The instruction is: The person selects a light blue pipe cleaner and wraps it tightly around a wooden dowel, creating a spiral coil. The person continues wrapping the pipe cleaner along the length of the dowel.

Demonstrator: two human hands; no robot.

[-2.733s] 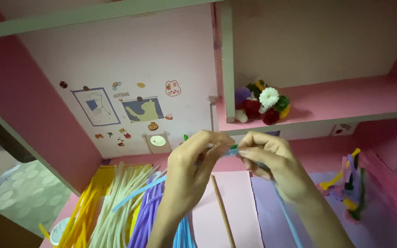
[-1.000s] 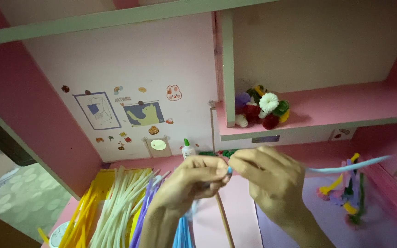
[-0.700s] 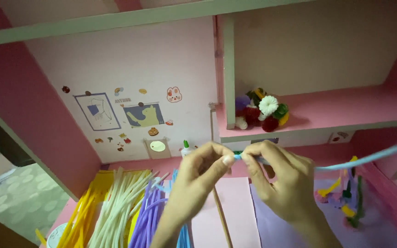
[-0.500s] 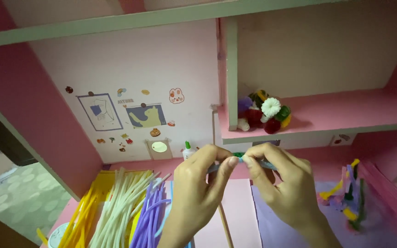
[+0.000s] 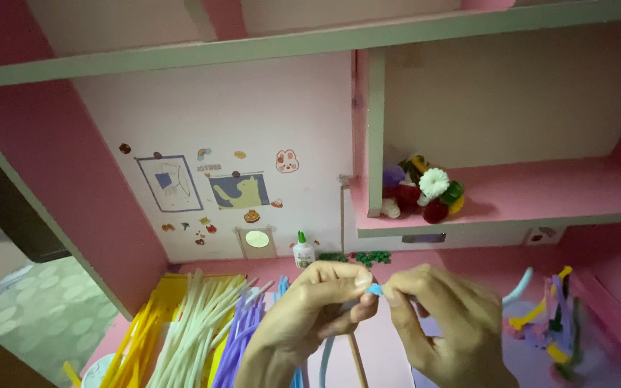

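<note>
A light-blue pipe cleaner [image 5: 375, 289] is pinched dead centre between the left hand [image 5: 310, 316] and right hand [image 5: 443, 323], both sets of fingers closed on its tip. Its length can't be traced, though blue stems hang toward the bench [image 5: 386, 352] and curl right.

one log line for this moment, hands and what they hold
left hand: pinching light blue fuzzy pipe cleaner | right hand: pinching same end | below: yellow, white, purple pipe cleaner bundles | view: head
</note>
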